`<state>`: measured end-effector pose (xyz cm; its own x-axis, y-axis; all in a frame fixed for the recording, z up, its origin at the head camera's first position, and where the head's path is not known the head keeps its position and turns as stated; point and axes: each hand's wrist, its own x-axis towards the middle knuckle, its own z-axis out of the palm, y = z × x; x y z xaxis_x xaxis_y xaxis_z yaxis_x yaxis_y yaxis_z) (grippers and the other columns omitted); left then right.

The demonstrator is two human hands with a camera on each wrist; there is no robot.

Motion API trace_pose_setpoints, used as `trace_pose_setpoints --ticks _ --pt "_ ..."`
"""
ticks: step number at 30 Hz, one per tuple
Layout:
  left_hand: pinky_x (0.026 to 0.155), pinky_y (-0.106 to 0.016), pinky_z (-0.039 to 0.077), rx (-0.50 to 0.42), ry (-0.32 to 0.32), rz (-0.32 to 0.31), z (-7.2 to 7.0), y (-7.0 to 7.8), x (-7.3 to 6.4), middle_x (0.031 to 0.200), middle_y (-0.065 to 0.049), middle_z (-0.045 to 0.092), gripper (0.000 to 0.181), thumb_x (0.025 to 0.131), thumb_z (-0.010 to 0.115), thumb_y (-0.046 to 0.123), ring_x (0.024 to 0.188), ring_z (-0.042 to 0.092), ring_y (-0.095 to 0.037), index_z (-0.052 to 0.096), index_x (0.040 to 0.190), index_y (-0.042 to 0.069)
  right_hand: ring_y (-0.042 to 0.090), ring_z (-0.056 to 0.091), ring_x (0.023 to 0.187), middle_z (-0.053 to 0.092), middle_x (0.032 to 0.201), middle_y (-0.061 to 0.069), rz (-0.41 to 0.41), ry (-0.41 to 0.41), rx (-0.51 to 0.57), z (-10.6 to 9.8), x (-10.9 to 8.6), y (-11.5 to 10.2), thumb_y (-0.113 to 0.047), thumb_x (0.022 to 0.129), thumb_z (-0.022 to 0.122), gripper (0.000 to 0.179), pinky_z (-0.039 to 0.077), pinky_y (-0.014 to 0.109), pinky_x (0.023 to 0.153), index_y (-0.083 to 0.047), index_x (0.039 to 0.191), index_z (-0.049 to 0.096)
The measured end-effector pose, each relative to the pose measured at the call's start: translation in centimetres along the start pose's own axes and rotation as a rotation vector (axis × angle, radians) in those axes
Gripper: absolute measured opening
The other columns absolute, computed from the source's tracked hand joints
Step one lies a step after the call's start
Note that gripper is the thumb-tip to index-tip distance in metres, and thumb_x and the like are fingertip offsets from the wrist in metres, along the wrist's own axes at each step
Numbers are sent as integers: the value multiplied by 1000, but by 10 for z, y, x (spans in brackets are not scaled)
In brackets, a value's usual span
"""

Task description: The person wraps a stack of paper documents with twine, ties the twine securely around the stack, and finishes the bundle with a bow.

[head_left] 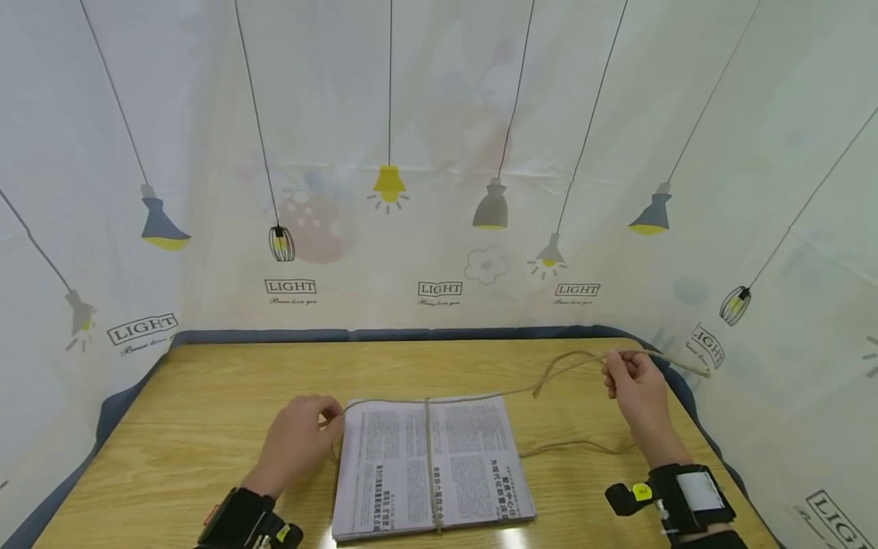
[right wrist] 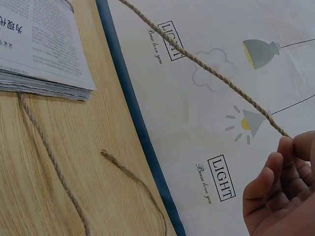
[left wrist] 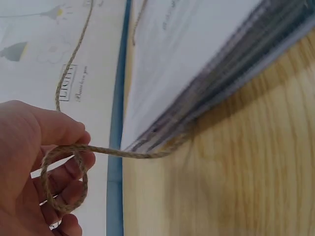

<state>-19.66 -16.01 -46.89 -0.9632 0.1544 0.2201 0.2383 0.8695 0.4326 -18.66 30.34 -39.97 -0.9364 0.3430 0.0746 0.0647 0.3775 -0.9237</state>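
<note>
A stack of folded newspapers [head_left: 391, 473] lies on the table, with a strand of brown twine [head_left: 430, 457] running down its middle. At the stack's left edge, my left hand [head_left: 298, 442] pinches the twine, and in the left wrist view a small loop [left wrist: 45, 179] hangs at its fingers. That twine [left wrist: 113, 152] passes under the stack's corner. Raised over the table's far right, my right hand [head_left: 638, 396] pinches a length of twine [right wrist: 211, 71] stretched across above the stack's far edge. A free twine end [right wrist: 104, 153] dangles in the right wrist view.
Another length of twine [head_left: 576, 444] comes out from the stack's right side onto the wooden table [head_left: 226, 381]. A pale curtain [head_left: 439, 91] printed with lamps surrounds the table at the back and sides, with a dark blue border [head_left: 411, 334] along the edge.
</note>
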Motion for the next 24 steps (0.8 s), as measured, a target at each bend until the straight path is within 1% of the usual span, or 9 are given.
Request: trace_pose_setpoints --ticks 2,4,7,9,13,18,21,22,24 --pt "80 -39 49 -62 -2 -17 -4 0 0 87 5 67 7 92 65 22 89 61 -16 72 91 20 3 54 73 56 88 -11 11 8 -13 0 1 2 -42 102 43 43 49 19 66 -5 122 46" --pt "80 -38 49 -113 -1 -15 -8 1 0 87 6 66 8 92 65 22 86 60 -14 72 94 19 2 54 73 56 88 -12 29 11 -26 -1 3 6 -43 102 43 45 49 20 66 -5 125 45" --pt "76 -33 48 -161 12 14 -12 7 -1 85 8 65 6 92 67 21 81 57 -9 72 94 20 4 53 72 58 92 -7 52 4 -80 -3 8 16 -44 102 42 48 48 22 65 -3 128 45" --pt "74 -31 47 -195 0 31 -15 14 -2 84 10 63 4 92 68 21 80 55 -7 71 93 22 6 52 74 59 97 -2 71 -7 -136 -5 11 24 -44 103 40 50 47 23 66 -2 130 45" --pt "71 -25 46 -251 -52 72 -13 31 -5 82 16 60 2 92 69 26 76 53 -4 70 91 25 11 50 77 59 105 10 109 -40 -228 -10 18 36 -42 104 37 53 46 26 66 3 131 45" --pt "64 -21 41 -314 -118 107 -5 52 -7 80 19 58 12 91 69 34 68 48 -3 70 91 22 17 47 72 59 106 14 162 -142 -250 -8 22 53 -39 105 33 52 45 32 68 4 129 48" --pt "63 -21 40 -336 -131 112 -1 61 -6 77 20 57 11 90 69 35 66 46 -3 70 90 24 20 52 77 62 109 19 129 -183 -334 4 16 61 -36 104 36 49 45 34 70 4 128 51" --pt "62 -21 40 -339 -131 114 0 63 -6 77 21 57 9 90 70 35 65 46 -3 69 89 26 21 54 77 63 108 20 94 -180 -370 11 13 62 -34 104 38 46 45 34 69 4 126 54" --pt "62 -21 40 -346 -133 125 1 67 -5 77 21 58 9 89 70 35 66 47 -3 69 89 26 21 57 76 66 101 19 -12 -190 -447 29 6 62 -29 103 46 39 44 32 65 1 125 58"
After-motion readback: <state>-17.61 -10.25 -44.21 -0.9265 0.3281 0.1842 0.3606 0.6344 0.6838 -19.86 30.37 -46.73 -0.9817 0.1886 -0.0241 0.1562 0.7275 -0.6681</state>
